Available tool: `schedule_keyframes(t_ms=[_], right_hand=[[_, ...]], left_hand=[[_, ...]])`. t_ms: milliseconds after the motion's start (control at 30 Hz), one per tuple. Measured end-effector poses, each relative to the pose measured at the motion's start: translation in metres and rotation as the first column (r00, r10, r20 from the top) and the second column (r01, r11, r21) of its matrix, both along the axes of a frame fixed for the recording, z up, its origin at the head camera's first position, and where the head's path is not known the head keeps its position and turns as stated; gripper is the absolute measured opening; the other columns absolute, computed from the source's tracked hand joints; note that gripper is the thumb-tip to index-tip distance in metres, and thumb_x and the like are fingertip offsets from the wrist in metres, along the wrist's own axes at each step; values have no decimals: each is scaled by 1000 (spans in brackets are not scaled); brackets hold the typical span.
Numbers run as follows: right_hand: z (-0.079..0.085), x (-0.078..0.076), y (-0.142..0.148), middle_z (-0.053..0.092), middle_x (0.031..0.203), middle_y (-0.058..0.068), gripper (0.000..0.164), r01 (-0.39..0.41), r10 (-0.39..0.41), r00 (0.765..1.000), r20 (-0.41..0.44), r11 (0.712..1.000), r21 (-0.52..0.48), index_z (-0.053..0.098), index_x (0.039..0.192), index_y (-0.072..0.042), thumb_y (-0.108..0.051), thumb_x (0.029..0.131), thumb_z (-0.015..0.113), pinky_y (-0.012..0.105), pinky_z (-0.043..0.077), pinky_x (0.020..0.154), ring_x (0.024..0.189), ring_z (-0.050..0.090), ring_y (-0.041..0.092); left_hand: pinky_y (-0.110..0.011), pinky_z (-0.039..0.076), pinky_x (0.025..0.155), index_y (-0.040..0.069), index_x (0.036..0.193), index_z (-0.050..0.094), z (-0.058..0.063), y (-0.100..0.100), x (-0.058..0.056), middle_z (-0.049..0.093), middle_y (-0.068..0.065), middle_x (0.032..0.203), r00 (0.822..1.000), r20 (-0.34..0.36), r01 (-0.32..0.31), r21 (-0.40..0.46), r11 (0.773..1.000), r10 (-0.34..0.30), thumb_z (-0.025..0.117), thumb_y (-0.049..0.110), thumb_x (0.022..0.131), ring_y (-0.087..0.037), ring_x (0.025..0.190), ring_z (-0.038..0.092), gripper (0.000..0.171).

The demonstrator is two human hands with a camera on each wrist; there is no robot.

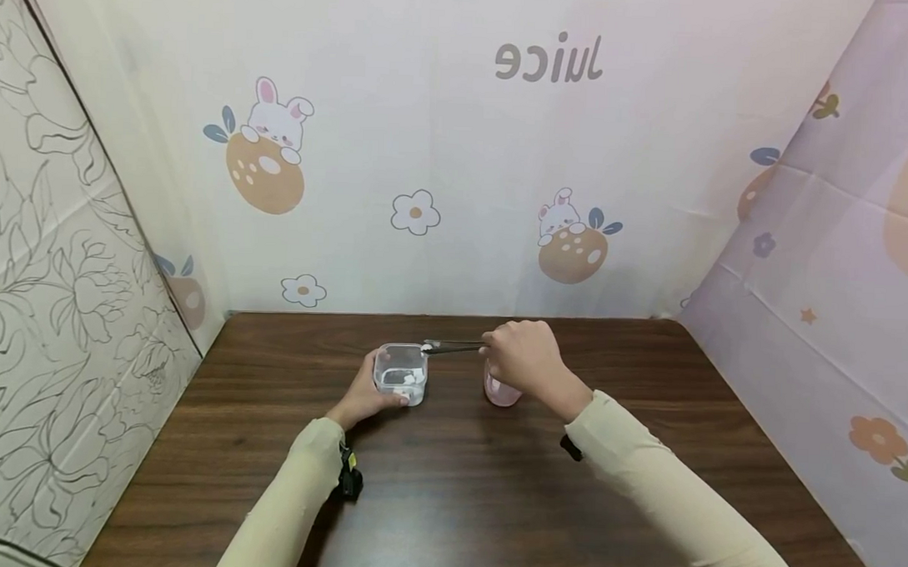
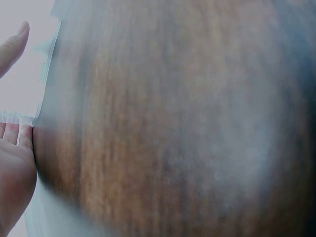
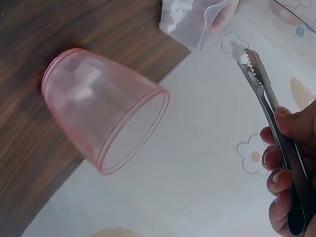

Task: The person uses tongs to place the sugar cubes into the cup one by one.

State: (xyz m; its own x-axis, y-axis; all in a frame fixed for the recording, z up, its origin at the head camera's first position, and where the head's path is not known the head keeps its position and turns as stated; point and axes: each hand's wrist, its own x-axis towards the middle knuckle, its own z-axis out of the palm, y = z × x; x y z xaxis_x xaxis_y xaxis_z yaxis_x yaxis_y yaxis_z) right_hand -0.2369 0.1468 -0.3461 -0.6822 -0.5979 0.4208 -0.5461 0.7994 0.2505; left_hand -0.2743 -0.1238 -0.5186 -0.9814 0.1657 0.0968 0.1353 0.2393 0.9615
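My left hand [image 1: 361, 399] grips a clear square plastic container [image 1: 418, 392] on the table, thumb at the near side. A few white pieces [image 3: 174, 14] lie inside it. In the left wrist view only part of the hand [image 2: 15, 173] and the container's blurred edge show. My right hand [image 1: 525, 353] holds metal tongs [image 3: 296, 217], thumb on one side and fingers curled on the other. Their toothed tips pinch a small white piece [image 3: 240, 54] by the container's right rim. A translucent pink cup [image 3: 103, 103] stands upright below my right hand, partly hidden in the head view.
The dark wood-grain table [image 1: 454, 484] ends at a patterned backdrop [image 1: 354, 146] behind it. Another printed sheet [image 1: 822, 288] hangs along the right, and a flower-line panel [image 1: 56, 286] borders the left. Dark wrist devices show at both sleeves.
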Motion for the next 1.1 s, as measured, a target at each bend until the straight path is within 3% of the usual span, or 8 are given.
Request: schedule_keyframes(t_ms=[267,400,700,967,1100], right_hand=[[4,6,24,43,47,-5,28,27,-27,999,-21,999,-28,54,55,-18,-19,76,73,31,31,34,40,32,13],[6,8,36,49,50,-2,22,44,-45,999,-20,998,-33,60,60,-17,-18,77,73,31,31,34,40,35,13],[7,12,59,52,52,0,14,66,-68,997,-37,996,-61,67,65,-16,-17,77,73,31,27,34,39,36,15],[3,13,80,40,46,-2,12,110,-110,994,-3,993,-45,70,69,-14,-16,80,73,27,21,37,40,29,13],[0,14,89,39,46,-2,14,127,-127,992,4,991,-36,68,68,-14,-17,81,73,28,21,37,40,29,12]], left_hand=[[-45,25,107,4,144,26,-1,-1,-1,40,-21,140,1000,-2,-2,14,1000,2,87,-5,58,-35,126,38,106],[-47,24,108,2,144,26,0,-2,-1,38,-22,141,1000,-4,6,18,1000,-6,86,-5,59,-36,126,38,105],[-53,22,107,-6,142,23,14,-2,5,35,-30,140,999,14,42,64,997,-43,84,-8,59,-44,125,35,103],[-47,23,108,3,145,23,1,-2,1,37,-22,142,1000,9,16,5,1000,-16,86,-2,61,-37,127,36,104],[-51,23,108,-4,144,23,20,-1,10,36,-28,141,999,12,40,34,999,-40,84,-6,62,-42,126,35,103]])
